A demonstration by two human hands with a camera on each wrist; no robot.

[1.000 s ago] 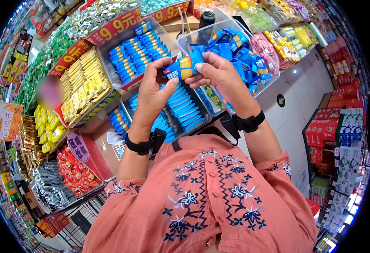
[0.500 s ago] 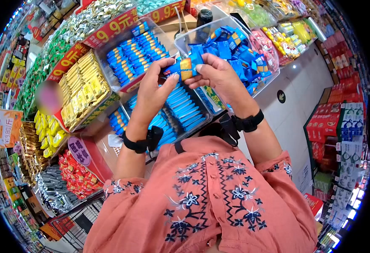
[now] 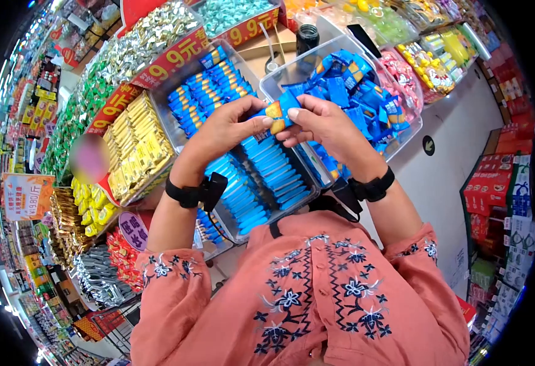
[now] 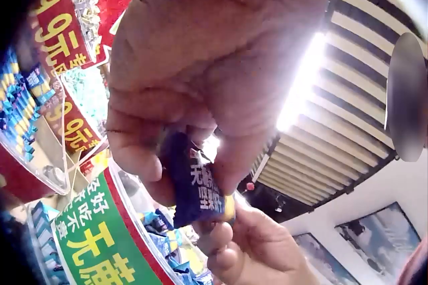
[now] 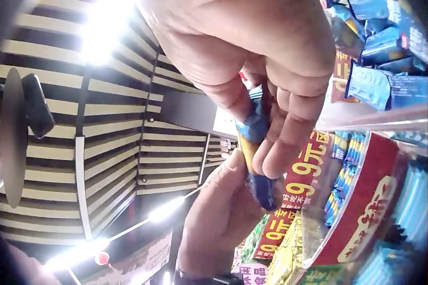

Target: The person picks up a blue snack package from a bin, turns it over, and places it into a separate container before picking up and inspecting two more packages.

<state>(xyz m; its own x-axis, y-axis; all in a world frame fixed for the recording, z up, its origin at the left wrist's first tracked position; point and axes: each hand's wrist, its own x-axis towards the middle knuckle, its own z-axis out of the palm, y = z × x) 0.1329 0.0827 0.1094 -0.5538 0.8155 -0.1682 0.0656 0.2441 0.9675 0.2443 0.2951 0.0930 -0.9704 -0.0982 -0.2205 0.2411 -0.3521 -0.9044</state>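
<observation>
A blue snack packet with a yellow biscuit picture (image 3: 275,114) is held between both hands, above the trays in the head view. The left hand (image 3: 234,122) pinches its left end between thumb and fingers; the left wrist view shows white lettering on the packet (image 4: 194,181) between them. The right hand (image 3: 327,122) pinches the other end, thumb on the front. In the right wrist view the packet (image 5: 254,145) is seen edge-on between the fingers. Below the hands lie rows of light-blue packets (image 3: 276,168).
A clear bin of loose blue packets (image 3: 356,97) stands right of the hands. To the left are yellow packets (image 3: 139,152) and red price signs (image 3: 169,58). A dark-lidded jar (image 3: 307,39) stands behind. Red boxes (image 3: 488,183) line the aisle at right.
The left hand has closed in on the packet's left end, covering more of it. The head view has shifted, so the shelves and hands sit further right and lower.
</observation>
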